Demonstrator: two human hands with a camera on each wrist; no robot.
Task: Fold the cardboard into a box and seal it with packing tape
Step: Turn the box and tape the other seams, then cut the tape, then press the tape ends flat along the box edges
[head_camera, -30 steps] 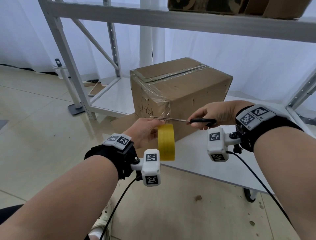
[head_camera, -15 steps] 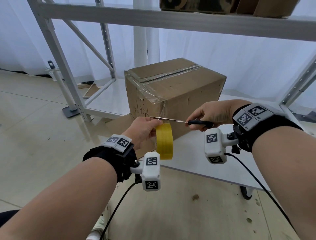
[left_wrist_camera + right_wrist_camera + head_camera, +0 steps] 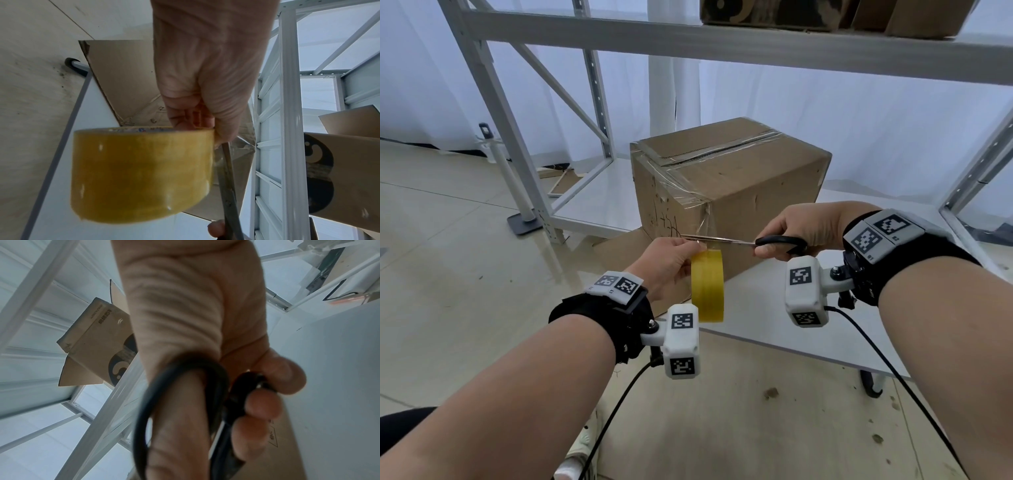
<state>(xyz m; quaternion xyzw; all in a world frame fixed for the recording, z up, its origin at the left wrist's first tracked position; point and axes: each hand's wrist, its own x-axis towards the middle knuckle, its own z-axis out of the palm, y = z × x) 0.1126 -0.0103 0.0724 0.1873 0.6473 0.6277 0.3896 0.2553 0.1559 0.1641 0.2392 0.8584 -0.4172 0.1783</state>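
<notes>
1. Head view: closed brown cardboard box (image 3: 729, 192), clear tape along its top seam and down the near corner, stood on the white table (image 3: 774, 308). Left hand (image 3: 671, 263) gripped the yellow roll of packing tape (image 3: 707, 286) just before the box; right hand (image 3: 796, 231) clasped black-handled steel scissors (image 3: 743, 241), blades level above the roll.
2. Left wrist view: fingers curled into the roll's core, blade touching its edge.
3. Right wrist view: thumb through a black handle loop, fingers wrapped round the other.
</notes>
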